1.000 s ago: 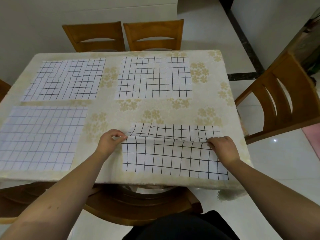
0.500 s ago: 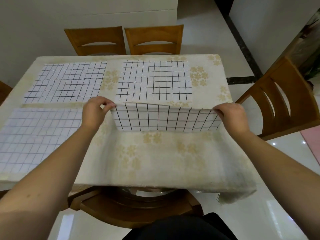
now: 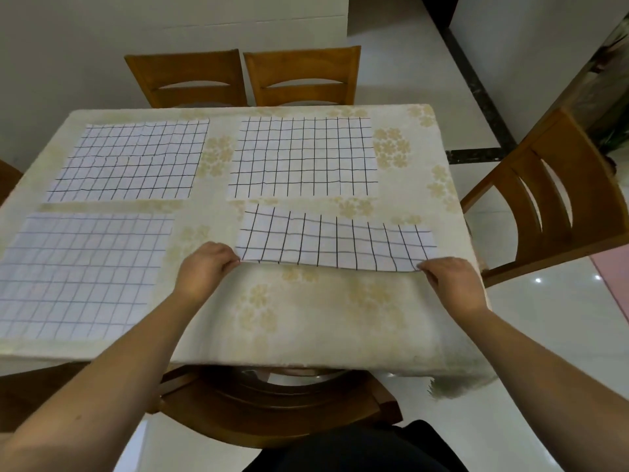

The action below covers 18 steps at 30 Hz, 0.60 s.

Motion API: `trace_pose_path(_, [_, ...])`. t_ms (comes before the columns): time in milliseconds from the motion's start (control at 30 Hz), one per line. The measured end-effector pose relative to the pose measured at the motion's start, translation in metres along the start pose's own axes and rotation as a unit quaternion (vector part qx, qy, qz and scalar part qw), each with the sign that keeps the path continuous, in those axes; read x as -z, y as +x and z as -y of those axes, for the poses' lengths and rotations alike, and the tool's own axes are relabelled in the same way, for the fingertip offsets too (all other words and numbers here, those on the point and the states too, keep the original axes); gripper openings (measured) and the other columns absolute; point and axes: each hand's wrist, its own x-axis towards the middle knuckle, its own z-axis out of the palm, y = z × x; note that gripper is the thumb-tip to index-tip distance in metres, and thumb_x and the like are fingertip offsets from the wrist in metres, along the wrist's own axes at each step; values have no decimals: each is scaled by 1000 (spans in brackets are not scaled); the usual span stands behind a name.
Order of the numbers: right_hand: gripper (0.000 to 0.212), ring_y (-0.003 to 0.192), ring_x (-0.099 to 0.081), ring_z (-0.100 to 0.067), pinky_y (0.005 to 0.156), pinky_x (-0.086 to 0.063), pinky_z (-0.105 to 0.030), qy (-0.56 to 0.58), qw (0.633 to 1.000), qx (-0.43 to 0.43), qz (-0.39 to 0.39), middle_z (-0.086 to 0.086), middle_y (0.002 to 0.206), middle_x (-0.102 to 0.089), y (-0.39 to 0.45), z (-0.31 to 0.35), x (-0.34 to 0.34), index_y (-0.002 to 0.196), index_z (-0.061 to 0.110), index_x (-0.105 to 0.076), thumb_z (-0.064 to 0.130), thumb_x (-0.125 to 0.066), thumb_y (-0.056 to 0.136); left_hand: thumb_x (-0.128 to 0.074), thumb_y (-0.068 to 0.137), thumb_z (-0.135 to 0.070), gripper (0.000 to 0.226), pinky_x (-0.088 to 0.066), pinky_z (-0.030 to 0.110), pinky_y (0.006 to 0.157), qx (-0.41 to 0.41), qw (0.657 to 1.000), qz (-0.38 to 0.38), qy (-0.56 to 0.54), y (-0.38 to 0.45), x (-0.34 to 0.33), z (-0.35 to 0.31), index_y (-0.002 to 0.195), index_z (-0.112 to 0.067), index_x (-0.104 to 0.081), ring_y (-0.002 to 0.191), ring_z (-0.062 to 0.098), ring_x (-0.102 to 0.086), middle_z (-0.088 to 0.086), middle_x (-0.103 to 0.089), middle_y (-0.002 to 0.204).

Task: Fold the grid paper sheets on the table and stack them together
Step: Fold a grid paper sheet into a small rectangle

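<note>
A grid paper sheet folded in half lies on the table at the near right. My left hand pinches its near left corner, and my right hand pinches its near right corner. Three more grid sheets lie flat and unfolded: one at the far right, one at the far left, one at the near left.
The table wears a cream cloth with pale flower prints. Two wooden chairs stand at the far side, another chair at the right, and one chair under the near edge.
The near right sheet was lifted by its corners, carried away from me, and now lies folded in half further back on the table, with both hands at its near corners.
</note>
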Motion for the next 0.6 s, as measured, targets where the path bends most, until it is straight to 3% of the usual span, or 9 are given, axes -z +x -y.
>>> trace_pose_path(133, [30,80,-71,-26,76,-55,-38,-18,998,-16,62,-4,90,-75,-40,-2,-25,92,14,-77,-4,-78,68,-87,62,-6,18,-41,25,45,-18,991,102,81,-35,-30,-3,70,-16,-73,66,27,-60,0,-67,74])
trace_pose_path(300, [36,75,-71,-28,73,-58,-40,-23,995,-26,93,-6,87,-76,-66,2,-41,90,13,-77,-6,-81,60,-87,46,-8,27,-42,28,41,8,965,215,150,-72,-55,-12,64,-17,-70,59,27,-59,1,-62,68])
trace_pose_path(433, [39,80,-72,-28,74,-58,-42,-22,994,-31,105,-6,91,-76,-73,0,-46,91,13,-77,-8,-80,57,-85,41,-4,31,-36,26,40,25,957,237,162,-82,-57,-20,59,-18,-65,56,25,-56,0,-60,66])
trace_pose_path(600, [40,80,-72,-27,74,-58,-41,-31,992,-36,114,-6,92,-76,-79,3,-49,91,13,-77,-8,-79,56,-83,41,1,34,-40,27,39,15,963,218,158,-88,-60,-19,67,-15,-68,57,26,-58,1,-65,73])
